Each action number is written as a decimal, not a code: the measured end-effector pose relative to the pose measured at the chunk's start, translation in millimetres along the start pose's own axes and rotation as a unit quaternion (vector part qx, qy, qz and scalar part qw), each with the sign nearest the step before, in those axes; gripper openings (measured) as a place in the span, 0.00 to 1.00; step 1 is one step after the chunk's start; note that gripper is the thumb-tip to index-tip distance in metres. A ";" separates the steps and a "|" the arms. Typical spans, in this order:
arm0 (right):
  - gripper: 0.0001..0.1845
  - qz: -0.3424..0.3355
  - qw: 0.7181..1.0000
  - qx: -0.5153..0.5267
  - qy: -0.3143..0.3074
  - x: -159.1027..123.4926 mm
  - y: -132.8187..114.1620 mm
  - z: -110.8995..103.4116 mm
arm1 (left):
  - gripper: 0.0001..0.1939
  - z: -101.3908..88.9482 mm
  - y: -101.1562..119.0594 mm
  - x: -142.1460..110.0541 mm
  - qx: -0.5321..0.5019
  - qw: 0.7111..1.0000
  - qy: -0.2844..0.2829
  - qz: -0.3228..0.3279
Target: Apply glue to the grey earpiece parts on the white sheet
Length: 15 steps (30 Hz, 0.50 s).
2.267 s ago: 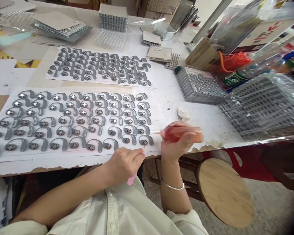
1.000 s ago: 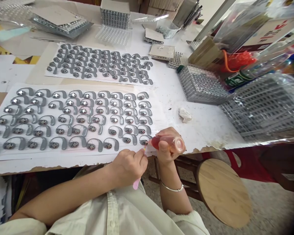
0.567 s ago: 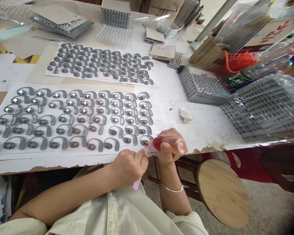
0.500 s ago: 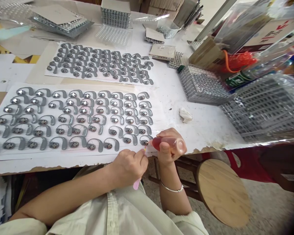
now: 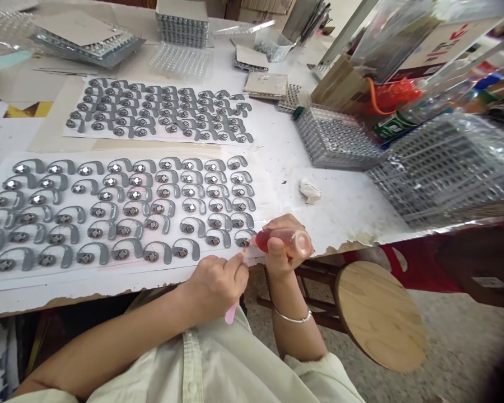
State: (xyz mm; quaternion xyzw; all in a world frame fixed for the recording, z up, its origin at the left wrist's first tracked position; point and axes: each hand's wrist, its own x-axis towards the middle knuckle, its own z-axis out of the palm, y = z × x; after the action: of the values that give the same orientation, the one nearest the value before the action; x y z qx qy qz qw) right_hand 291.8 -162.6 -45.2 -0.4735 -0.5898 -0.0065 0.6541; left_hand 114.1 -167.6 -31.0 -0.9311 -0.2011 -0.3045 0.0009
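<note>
A white sheet point(image 5: 121, 268) at the table's near edge carries several rows of grey hook-shaped parts with shiny round middles. My right hand point(image 5: 279, 246) is closed round a small clear bottle of red liquid point(image 5: 283, 242). The bottle's nozzle points left at the last grey part point(image 5: 243, 239) in the nearest row. My left hand point(image 5: 216, 282) is closed on a thin pink stick point(image 5: 232, 310), whose yellow tip sits just below that same part.
A second sheet of grey parts point(image 5: 159, 112) lies farther back. Trays of small shiny pieces point(image 5: 334, 140) and a large wrapped tray point(image 5: 449, 168) stand at the right. A crumpled white scrap point(image 5: 309, 191) lies on the table. A round wooden stool point(image 5: 380, 316) stands beside my right arm.
Since the earliest frame my right hand has brought the bottle in to the left, so its nozzle reaches the last part. Over the last second both hands have held still.
</note>
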 end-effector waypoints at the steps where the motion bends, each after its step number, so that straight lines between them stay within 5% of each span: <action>1: 0.10 0.001 1.000 -0.003 0.000 0.2 -0.3 0.1 | 0.06 -0.3 -0.3 0.0 0.000 1.000 0.001 0.002; 15: 0.10 -0.022 0.999 -0.037 0.014 3.8 -5.4 -0.6 | 0.04 -0.3 -2.3 2.3 -0.007 1.000 0.020 -0.002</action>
State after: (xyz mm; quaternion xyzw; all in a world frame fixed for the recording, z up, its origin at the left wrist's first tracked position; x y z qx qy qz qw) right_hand 290.3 -163.9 -38.9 -0.4842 -0.5903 -0.0487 0.6440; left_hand 114.8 -164.7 -29.8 -0.9242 -0.2010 -0.3247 -0.0026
